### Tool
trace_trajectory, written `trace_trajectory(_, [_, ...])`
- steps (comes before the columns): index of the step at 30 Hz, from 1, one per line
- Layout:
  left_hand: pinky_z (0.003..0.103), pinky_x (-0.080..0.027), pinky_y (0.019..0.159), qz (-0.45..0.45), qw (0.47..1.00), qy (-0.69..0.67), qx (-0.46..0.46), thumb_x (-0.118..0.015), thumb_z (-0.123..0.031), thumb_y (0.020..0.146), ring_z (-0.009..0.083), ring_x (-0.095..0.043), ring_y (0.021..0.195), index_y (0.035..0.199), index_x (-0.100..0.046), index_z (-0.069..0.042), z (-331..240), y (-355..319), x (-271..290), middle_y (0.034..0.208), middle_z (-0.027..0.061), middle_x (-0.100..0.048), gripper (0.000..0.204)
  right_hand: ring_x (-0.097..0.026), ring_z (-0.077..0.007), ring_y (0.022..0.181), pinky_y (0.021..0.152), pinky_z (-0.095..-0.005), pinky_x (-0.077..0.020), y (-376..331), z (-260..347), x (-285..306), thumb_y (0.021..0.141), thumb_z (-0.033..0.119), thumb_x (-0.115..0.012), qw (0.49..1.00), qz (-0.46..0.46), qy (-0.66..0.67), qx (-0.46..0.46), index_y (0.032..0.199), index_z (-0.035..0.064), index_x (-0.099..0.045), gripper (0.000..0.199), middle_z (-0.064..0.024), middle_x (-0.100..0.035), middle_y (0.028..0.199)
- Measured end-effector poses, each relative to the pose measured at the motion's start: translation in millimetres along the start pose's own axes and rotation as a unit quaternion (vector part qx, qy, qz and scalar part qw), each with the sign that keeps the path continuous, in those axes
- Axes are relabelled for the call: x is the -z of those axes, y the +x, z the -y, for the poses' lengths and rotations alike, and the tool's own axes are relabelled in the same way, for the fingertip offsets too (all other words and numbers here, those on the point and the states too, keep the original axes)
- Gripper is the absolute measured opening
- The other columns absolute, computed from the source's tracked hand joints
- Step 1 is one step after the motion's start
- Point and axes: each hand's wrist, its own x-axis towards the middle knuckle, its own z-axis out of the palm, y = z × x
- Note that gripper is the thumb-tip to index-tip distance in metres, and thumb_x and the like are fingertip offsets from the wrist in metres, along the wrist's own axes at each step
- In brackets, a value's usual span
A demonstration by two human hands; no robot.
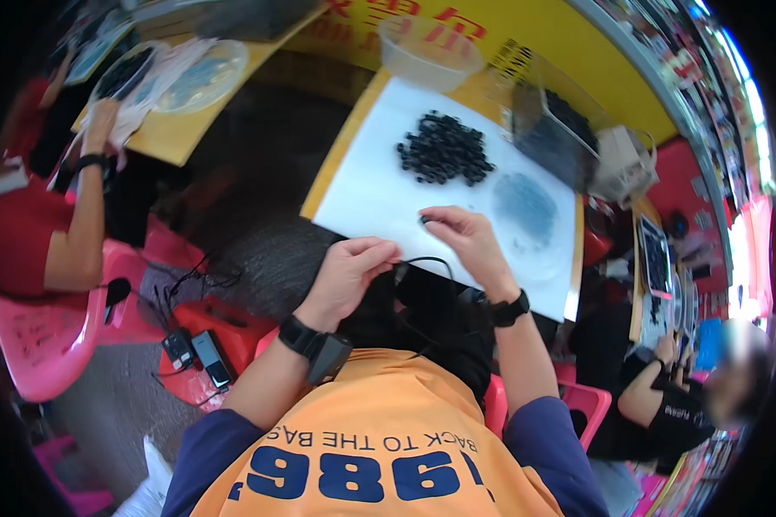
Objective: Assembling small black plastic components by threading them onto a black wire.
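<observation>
My left hand is closed around the end of a thin black cord at the near edge of a white sheet on a yellow table. My right hand pinches a small black bead at its fingertips, just above the sheet. A pile of small black beads lies on the sheet beyond my hands. A grey smudged patch marks the sheet to the right of my right hand.
A clear plastic bowl and a clear box of black beads stand at the table's far side. A person in red sits at left by another table. Another person in black sits at right. Red stool holds devices.
</observation>
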Motion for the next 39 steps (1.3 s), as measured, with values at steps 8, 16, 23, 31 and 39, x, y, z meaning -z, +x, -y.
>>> trace_trajectory(8, [0.025,-0.053,0.088,0.053,0.992,0.11,-0.019,-0.069,0.008,0.087,0.0124,-0.066,0.097,0.111,-0.072,0.002,3,-8,-25,0.106,0.0059,-0.07,0.025,-0.06,-0.0051,0.08,0.072,-0.0195,-0.0482,-70,30,-22,0.094,0.006,-0.068,0.949,0.024,0.297,-0.103,0.112,-0.0002,-0.069,0.019,-0.0027,-0.071,0.093])
trace_trajectory(16, [0.026,-0.055,0.082,0.055,0.996,0.063,-0.013,-0.067,0.005,0.09,0.0137,-0.067,0.085,0.11,-0.072,0.002,10,-9,-22,0.103,0.0083,-0.071,0.021,-0.064,-0.0061,0.08,0.071,-0.0207,-0.0499,-82,26,-26,0.093,0.009,-0.069,0.948,0.025,0.292,-0.12,0.106,-0.0021,-0.069,0.017,-0.0045,-0.073,0.091])
trace_trajectory(23, [0.024,-0.053,0.077,0.027,0.999,-0.02,-0.021,-0.062,0.003,0.093,0.014,-0.064,0.086,0.112,-0.064,-0.002,5,-4,-13,0.105,0.0105,-0.068,0.02,-0.072,-0.0285,0.085,0.077,-0.0351,-0.0548,-74,7,51,0.091,0.011,-0.069,0.952,-0.206,-0.219,0.064,0.101,-0.0005,-0.074,0.016,-0.0177,-0.074,0.098])
trace_trajectory(31, [0.027,-0.061,0.082,0.002,0.997,-0.068,0.031,-0.062,-0.001,0.098,0.0186,-0.072,0.091,0.125,-0.062,0.003,4,-2,-12,0.107,0.0166,-0.072,0.028,-0.066,-0.0355,0.095,0.084,-0.0405,-0.0525,-73,-45,144,0.084,0.003,-0.071,0.907,-0.165,-0.385,0.047,0.098,0.001,-0.074,0.015,-0.0161,-0.068,0.098])
trace_trajectory(39, [0.028,-0.062,0.081,-0.001,0.998,-0.058,0.036,-0.061,-0.003,0.099,0.0192,-0.073,0.09,0.122,-0.063,0.002,2,-3,-12,0.106,0.0164,-0.072,0.024,-0.067,-0.0356,0.09,0.08,-0.0399,-0.0534,-72,-58,137,0.085,0.009,-0.074,0.911,-0.169,-0.375,0.026,0.099,0.0008,-0.074,0.016,-0.0173,-0.07,0.099])
